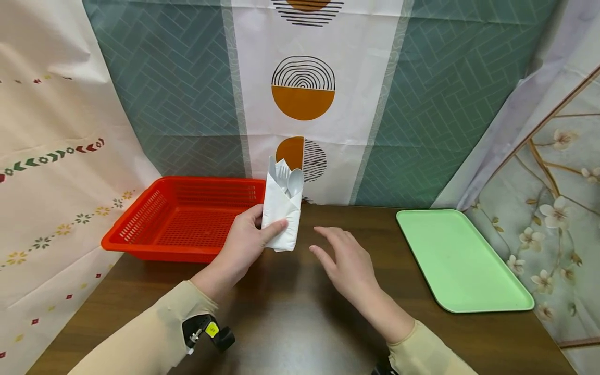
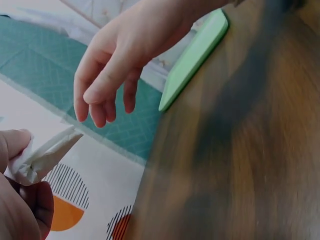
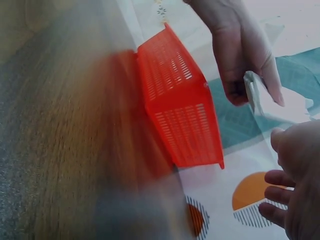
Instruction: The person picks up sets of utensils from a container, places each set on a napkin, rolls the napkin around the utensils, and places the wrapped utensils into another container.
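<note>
In the head view my left hand (image 1: 246,234) pinches a folded white napkin (image 1: 279,221) near its lower end, thumb in front, above the table. From the napkin's top pocket stick a white plastic fork (image 1: 283,176), a spoon (image 1: 295,181) and a third slim white piece (image 1: 272,167), probably a knife. My right hand (image 1: 348,260) hovers a little to the right of the napkin, fingers loosely bent and touching nothing. The left wrist view shows the napkin (image 2: 42,155) edge-on between thumb and fingers. In the right wrist view the napkin (image 3: 275,105) lies just past my right fingertips.
A red plastic basket (image 1: 164,252) with slotted walls stands at the back left, partly behind my left hand. On the right of the brown wooden table (image 1: 281,328) lies a light green tray (image 1: 461,260). Patterned cloths (image 1: 304,125) hang behind and at both sides.
</note>
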Available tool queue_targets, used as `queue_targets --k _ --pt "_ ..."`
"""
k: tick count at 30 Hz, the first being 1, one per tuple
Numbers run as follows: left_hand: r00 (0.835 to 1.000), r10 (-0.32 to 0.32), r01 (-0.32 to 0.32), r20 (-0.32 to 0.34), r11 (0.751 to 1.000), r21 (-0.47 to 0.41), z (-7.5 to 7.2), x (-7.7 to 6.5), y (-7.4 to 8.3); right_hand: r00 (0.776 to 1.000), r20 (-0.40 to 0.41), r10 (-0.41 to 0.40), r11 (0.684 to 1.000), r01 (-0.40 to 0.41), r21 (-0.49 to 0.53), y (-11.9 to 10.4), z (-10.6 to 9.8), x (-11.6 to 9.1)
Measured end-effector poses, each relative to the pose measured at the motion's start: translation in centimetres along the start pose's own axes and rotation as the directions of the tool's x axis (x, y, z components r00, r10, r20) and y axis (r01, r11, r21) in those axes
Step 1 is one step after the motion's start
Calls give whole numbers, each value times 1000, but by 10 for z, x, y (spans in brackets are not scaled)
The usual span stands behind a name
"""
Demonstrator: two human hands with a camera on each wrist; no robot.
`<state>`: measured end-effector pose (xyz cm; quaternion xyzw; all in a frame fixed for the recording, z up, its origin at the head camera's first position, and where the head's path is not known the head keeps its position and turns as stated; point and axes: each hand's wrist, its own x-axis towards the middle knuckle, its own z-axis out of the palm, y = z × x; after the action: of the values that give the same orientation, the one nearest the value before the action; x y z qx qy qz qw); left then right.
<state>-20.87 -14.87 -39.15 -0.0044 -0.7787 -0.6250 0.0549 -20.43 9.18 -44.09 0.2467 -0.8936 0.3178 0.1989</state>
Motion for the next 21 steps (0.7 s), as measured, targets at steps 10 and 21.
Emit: queue_targets --k 10,21 --pt "1000 -13 13 2 986 165 -27 4 4 954 160 -254 960 268 -76 -1 10 9" --pt "999 32 -27 -14 957 288 -62 16 -6 875 269 -403 891 442 -105 -14 30 19"
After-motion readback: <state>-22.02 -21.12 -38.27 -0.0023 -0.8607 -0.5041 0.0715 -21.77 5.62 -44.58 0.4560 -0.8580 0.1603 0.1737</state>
